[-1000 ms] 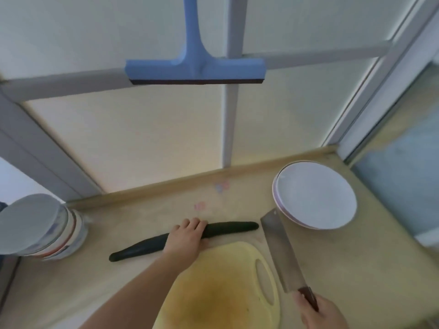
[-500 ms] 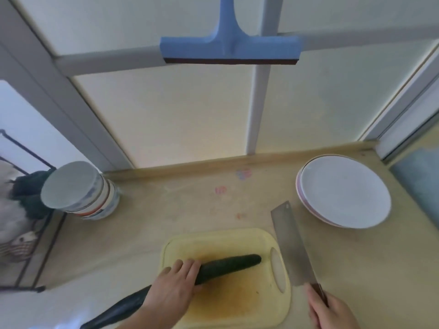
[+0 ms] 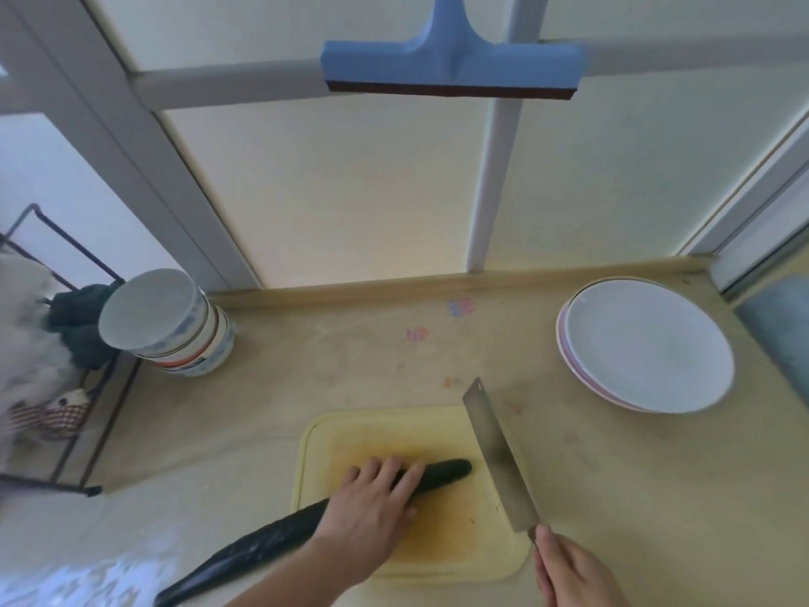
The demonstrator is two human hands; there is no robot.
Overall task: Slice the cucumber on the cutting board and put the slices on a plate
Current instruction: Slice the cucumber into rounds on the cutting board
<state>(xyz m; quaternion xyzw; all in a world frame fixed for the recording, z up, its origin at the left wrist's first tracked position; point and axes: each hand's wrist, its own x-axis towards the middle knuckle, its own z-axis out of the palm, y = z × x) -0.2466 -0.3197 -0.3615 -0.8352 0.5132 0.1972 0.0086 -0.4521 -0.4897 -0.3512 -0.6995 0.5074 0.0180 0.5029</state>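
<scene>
A long dark green cucumber (image 3: 271, 536) lies slanted, its right end on the yellow cutting board (image 3: 442, 536) and its left end hanging over the counter. My left hand (image 3: 372, 510) lies over its middle, fingers curled on it. My right hand (image 3: 578, 571) grips the handle of a cleaver (image 3: 494, 453), whose blade stands over the board's right side, just right of the cucumber's tip. White plates (image 3: 648, 343), stacked and bare, sit at the back right.
A stack of bowls (image 3: 175, 326) stands at the back left, beside a black wire rack (image 3: 65, 387) with cloths. A blue squeegee (image 3: 451, 67) hangs on the window frame above. The beige counter (image 3: 350, 365) stretches behind the board.
My left hand has carried the cucumber from the counter onto the board. The cleaver has swung in over the board's right side, close to the cucumber's tip.
</scene>
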